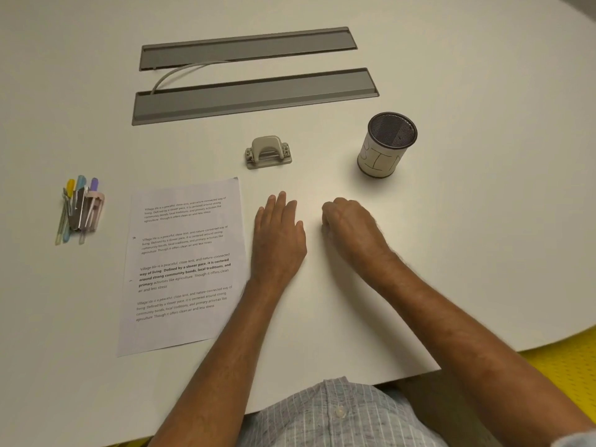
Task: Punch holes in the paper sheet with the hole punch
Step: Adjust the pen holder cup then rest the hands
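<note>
l hand [279, 235] flat on desk, fingers straight | r hand [350, 225] fingers curled, holding nothing | beige metal hole punch [268, 152] beyond hands, untouched | white printed paper sheet [183, 262] just left of l hand | risk: sheet fed skewed → holes off-line

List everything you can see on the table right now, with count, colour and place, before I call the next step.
paper sheet: one, white with printed text, flat at left of the hands
hole punch: one, beige, beyond the hands, off the paper
mesh cup: one, dark mesh with white wrap, far right, upright
pens and clips: one cluster, pastel, far left
cable covers: two, grey, far side
cable: one, white, between the covers
table: one, white
left hand: flat on the table beside the paper
right hand: curled, empty, on the table
</note>
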The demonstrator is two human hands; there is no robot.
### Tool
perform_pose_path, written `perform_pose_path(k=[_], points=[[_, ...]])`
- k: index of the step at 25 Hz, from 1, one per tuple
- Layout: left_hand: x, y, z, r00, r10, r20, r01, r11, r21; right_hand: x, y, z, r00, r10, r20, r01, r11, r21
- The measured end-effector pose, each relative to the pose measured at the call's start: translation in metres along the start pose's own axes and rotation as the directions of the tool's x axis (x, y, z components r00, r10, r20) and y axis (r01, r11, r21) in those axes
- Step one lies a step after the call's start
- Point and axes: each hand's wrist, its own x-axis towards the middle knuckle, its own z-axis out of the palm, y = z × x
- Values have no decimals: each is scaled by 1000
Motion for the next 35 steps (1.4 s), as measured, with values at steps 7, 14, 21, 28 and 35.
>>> perform_pose_path(k=[7, 14, 21, 28, 35], points=[[23, 14, -7, 992, -125, -13, 109, 905, -411, 15, 55, -55, 916, 297, 269, -377, 412, 830], [83, 65, 0, 986, -25, 166, 107, 856, -505, 47, 96, -123, 894, 445, -50, -200, 496, 845], [143, 106, 20, 972, 6, 233, 134, 804, -579, 91, 113, -121, 891, 426, -158, -317, 831, 457], [153, 119, 25, 977, 39, 210, 113, 741, -663, 101, 118, -117, 921, 337, -194, -254, 899, 356], [153, 118, 24, 978, 27, 208, 125, 720, -683, 97, 113, -122, 931, 326, -166, -250, 898, 363]])
